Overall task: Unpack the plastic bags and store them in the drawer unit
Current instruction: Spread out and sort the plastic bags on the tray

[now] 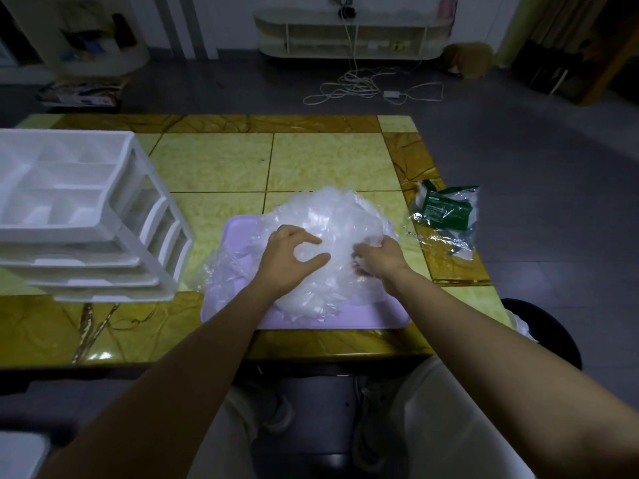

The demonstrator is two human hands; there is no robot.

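Observation:
A loose heap of clear plastic bags [328, 216] lies on a lilac tray [238, 229] in the middle of the table. My left hand [287, 261] rests on the heap's near left side, thumb and fingers curved around a bulge of plastic. My right hand [380, 261] grips crumpled plastic on the heap's right side, fingers curled into it. The white drawer unit [79, 216] stands at the table's left, its drawers facing right, with a divided tray on top.
An opened clear package with a green label [446, 212] lies near the table's right edge. The tiled table [214, 164] has bare surface behind the heap. A black bin [549, 337] stands on the floor at the right. Cables lie on the floor beyond.

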